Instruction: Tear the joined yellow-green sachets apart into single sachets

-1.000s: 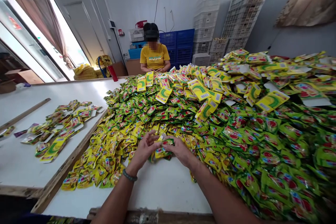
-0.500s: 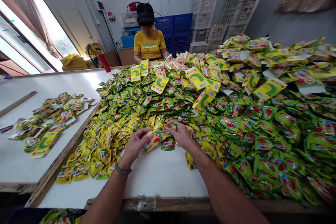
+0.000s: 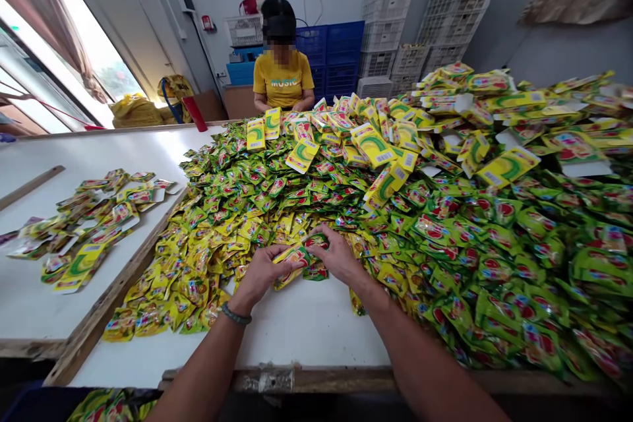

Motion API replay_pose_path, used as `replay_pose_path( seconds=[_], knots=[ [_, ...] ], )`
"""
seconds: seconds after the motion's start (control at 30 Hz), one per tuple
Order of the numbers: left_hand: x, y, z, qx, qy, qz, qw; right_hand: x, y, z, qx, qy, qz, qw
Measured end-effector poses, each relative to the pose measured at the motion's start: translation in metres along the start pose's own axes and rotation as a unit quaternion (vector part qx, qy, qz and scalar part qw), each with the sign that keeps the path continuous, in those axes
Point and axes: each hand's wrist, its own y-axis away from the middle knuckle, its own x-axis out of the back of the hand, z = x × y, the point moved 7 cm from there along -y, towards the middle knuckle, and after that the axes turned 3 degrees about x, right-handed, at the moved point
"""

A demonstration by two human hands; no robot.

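White surface [image 3: 316, 333] spreads beneath your left grip [image 3: 258, 277] and right grip [image 3: 339, 257]. Ahead of them and rightward rises a heap of green packets [image 3: 494, 264], blue crates [image 3: 343, 46] well beyond. Your left is closed on a yellow carton [image 3: 295, 256]; your right pinches a green packet [image 3: 317, 242] at its end (whether inside, I can't tell).

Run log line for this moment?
left hand: holds yellow carton | right hand: holds green packet at carton's end | nearby: packet pile, white table

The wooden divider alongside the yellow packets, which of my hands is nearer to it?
Left. Your left hand is right of the wooden divider, with yellow packets between; your right hand is farther right.
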Motion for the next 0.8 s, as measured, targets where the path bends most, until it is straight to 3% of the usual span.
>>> replay_pose_path(
  seconds=[0.2,0.33,0.43,0.6,0.7,0.8],
  knots=[
    [-0.004,-0.002,-0.006,0.034,0.063,-0.014,0.997,0.0,-0.001,-0.006,0.048,0.017,0.048,0.998],
    [-0.004,-0.004,-0.01,0.07,0.118,0.005,0.991,-0.004,-0.001,-0.001,0.024,-0.029,0.022,0.999],
    [0.001,-0.003,-0.006,0.065,0.146,0.022,0.987,-0.002,-0.001,0.006,0.0,-0.066,0.018,0.998],
    [0.004,-0.001,-0.004,0.05,0.163,0.035,0.985,0.004,0.0,-0.004,0.047,0.025,0.057,0.997],
    [0.001,-0.002,-0.007,0.054,0.182,0.037,0.981,0.004,0.002,-0.006,0.041,0.024,0.084,0.995],
    [-0.001,-0.004,-0.011,0.065,0.211,0.048,0.974,-0.003,0.003,-0.002,0.027,0.0,0.07,0.997]
  ],
)
